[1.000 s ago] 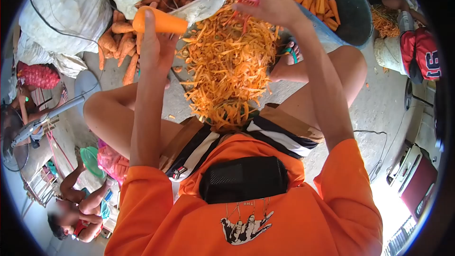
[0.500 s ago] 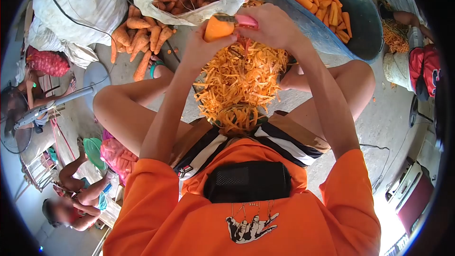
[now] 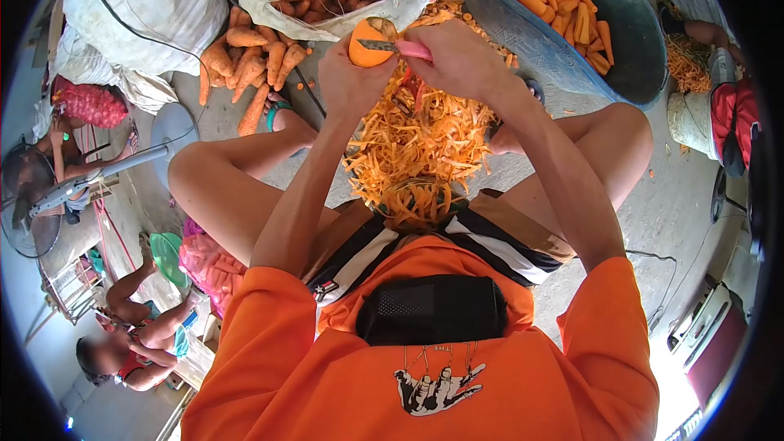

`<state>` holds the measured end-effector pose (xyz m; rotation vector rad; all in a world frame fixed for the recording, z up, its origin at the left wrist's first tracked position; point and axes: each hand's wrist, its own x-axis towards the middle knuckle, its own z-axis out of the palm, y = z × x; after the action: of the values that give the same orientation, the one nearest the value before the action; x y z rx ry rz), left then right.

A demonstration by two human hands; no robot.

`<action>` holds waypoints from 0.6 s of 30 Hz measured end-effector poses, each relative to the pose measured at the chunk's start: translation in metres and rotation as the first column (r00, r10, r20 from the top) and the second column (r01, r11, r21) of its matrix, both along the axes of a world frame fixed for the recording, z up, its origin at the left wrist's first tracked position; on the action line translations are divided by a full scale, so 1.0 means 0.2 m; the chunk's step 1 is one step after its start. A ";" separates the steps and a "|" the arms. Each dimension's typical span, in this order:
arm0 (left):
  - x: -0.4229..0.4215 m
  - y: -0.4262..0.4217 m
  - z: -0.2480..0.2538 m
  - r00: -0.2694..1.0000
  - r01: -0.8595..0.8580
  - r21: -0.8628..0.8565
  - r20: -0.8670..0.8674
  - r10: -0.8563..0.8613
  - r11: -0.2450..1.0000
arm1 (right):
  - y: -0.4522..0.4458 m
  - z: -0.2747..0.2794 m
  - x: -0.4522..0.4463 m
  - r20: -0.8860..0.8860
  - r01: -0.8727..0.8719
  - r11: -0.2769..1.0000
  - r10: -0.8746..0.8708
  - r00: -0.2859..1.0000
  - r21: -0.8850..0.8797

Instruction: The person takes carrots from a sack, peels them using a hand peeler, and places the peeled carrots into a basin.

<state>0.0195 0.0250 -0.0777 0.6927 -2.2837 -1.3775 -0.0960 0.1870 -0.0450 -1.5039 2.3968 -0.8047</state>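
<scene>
My left hand [image 3: 353, 82] is closed around a thick orange carrot [image 3: 366, 55], its blunt end facing me. My right hand [image 3: 461, 57] grips the pink handle of a peeler [image 3: 415, 51]; the peeler's dark metal blade lies across the carrot. Right below both hands, a big heap of orange peel strips [image 3: 420, 143] spreads between my bent legs. Part of the carrot is hidden behind my left fingers.
A blue tub [image 3: 637, 57] of peeled carrots stands front right. An open white sack [image 3: 327, 28] of unpeeled carrots is ahead, with loose unpeeled carrots [image 3: 249, 65] on the floor to its left. A fan [image 3: 122, 163] and seated people [image 3: 143, 331] are at left.
The carrot has tilted in my left hand, showing its end more. The peeler's blade has come down across it from the top edge. The whole view has shifted slightly.
</scene>
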 end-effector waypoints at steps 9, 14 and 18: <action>0.00 -0.05 0.01 0.988 0.152 0.019 -0.006 -0.152 0.988 | -0.04 -0.12 -0.13 0.139 0.109 0.976 -0.136 0.981 0.188; 0.06 -0.01 0.06 0.931 0.330 0.056 -0.186 -0.315 0.942 | 0.15 -0.51 -0.42 -0.017 0.248 0.849 -0.272 0.962 0.466; 0.05 -0.05 0.00 0.982 0.155 0.316 -0.157 -0.109 0.936 | 0.15 -0.33 -0.49 -0.062 0.342 0.866 -0.344 0.937 0.365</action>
<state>0.0300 0.0145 -0.0783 0.5275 -2.0469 -1.8363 -0.1934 0.2166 -0.1119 -0.9437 2.6617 -0.3721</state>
